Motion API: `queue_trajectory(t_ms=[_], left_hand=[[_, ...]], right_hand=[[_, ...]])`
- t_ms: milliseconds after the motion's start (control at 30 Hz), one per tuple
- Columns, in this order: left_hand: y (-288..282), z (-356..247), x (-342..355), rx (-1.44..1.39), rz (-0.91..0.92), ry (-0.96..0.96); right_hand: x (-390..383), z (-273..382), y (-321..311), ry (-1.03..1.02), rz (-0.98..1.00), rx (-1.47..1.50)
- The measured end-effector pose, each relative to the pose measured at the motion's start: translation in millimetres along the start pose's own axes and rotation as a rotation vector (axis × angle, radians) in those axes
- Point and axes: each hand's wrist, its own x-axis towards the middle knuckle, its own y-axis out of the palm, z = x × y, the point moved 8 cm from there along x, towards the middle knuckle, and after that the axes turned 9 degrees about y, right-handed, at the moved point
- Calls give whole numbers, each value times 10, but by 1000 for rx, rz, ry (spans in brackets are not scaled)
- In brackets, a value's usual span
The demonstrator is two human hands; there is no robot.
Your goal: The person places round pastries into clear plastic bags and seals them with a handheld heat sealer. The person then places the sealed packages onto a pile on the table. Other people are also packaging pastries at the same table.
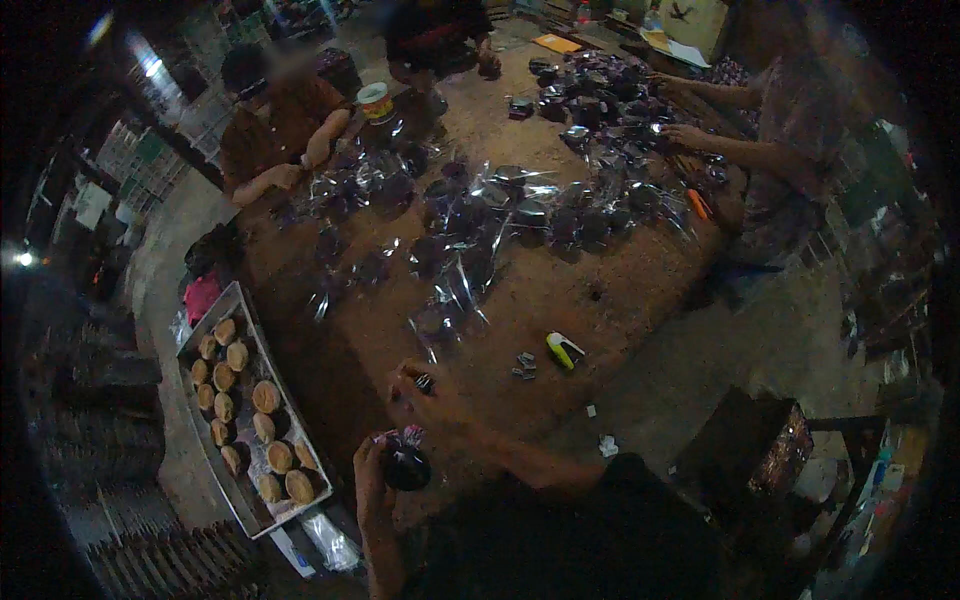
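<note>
My left hand (370, 478) grips a dark, round, plastic-wrapped packet (408, 470) with a gathered pinkish top, close to the table's near edge. Just beyond it, my right hand (412, 388) reaches in from the right with its fingers curled. A small dark, shiny thing (424, 382) shows at those fingers, too dim to name. To the right on the brown table (540, 450) lie a lime-green and white stapler (564, 350) and several small silvery staple strips (524, 367).
Many clear-wrapped dark packets (530, 205) spread across the table's middle, with a heap (600, 90) at the far right. A metal tray (250, 512) of round brown baked pieces stands at left. People sit opposite and at right. An orange-handled tool (698, 205) lies near the right edge.
</note>
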Motion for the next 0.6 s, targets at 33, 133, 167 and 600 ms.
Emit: queue_trajectory(t_ms=[33, 133, 167, 600], left_hand=[[43, -42, 90, -32, 20, 42], [330, -192, 418, -98, 115, 155], [434, -227, 525, -58, 130, 166], [1455, 73, 1400, 1264, 324, 1211]], right_hand=[[76, 90, -112, 11, 16, -93], [43, 319, -235, -14, 162, -283], [-53, 292, -266, 79, 230, -315], [1261, 2150, -3407, -187, -527, 272]])
